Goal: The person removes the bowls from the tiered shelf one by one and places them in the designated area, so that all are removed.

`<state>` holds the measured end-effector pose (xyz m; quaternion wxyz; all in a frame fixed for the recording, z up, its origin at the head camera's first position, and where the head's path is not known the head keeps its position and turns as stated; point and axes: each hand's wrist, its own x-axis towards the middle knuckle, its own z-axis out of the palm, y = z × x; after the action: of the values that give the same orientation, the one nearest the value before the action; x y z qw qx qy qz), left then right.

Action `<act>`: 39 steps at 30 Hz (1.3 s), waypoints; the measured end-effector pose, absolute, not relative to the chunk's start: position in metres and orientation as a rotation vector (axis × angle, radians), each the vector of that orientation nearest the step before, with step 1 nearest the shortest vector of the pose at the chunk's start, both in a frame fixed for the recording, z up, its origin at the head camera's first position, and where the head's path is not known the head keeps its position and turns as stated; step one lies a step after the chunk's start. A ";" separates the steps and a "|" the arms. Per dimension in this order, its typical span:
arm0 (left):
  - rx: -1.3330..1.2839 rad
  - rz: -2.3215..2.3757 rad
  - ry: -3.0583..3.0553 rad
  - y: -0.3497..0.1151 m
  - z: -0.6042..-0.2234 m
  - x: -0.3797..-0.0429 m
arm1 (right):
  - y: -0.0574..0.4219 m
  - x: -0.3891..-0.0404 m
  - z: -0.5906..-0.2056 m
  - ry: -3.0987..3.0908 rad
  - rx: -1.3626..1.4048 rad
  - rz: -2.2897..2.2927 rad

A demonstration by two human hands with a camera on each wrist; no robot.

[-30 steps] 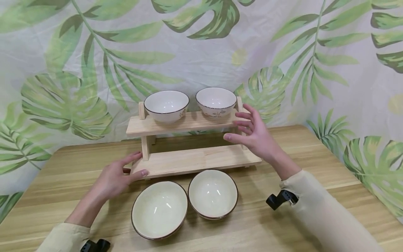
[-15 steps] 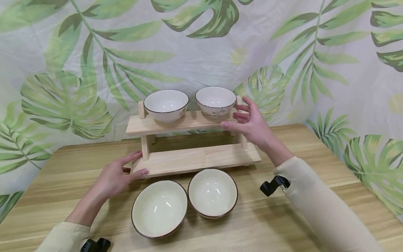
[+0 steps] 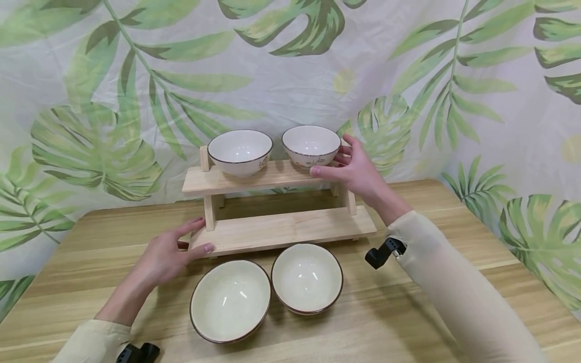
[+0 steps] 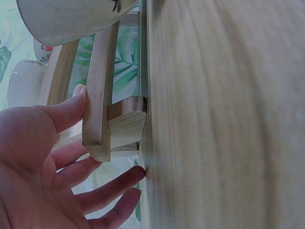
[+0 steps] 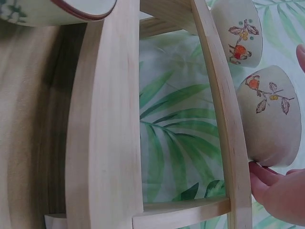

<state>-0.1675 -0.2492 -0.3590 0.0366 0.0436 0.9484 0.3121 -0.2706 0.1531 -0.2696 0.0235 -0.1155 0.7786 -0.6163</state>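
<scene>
A two-tier wooden rack carries two white bowls on its upper board: a left bowl and a right bowl, both dark-rimmed with floral decoration. My left hand grips the lower board's left end. In the left wrist view its thumb presses the board edge, with the other fingers below. My right hand is spread beside the right bowl, thumb low in front and fingers along its right side. In the right wrist view, fingers meet that bowl's lower side.
Two cream bowls with brown rims, a larger left one and a smaller right one, stand side by side on the wooden table in front of the rack. A leaf-patterned cloth hangs behind.
My right hand has moved left from the rack's right end to the right bowl, its fingers now against the bowl's side. My left hand, the rack and the bowls stay put.
</scene>
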 end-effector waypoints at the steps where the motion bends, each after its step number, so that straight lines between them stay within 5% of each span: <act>1: 0.136 0.962 2.912 -0.249 -0.359 -0.167 | 0.152 -0.272 -0.269 2.410 -0.358 -1.908; 39: 0.124 0.950 2.926 -0.249 -0.362 -0.168 | 0.131 -0.311 -0.274 2.571 -0.325 -1.879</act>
<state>-0.1678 -0.2489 -0.3620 0.0316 0.0403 0.9499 0.3083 -0.3111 0.1312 -0.2743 -0.0297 -0.1015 0.8028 -0.5868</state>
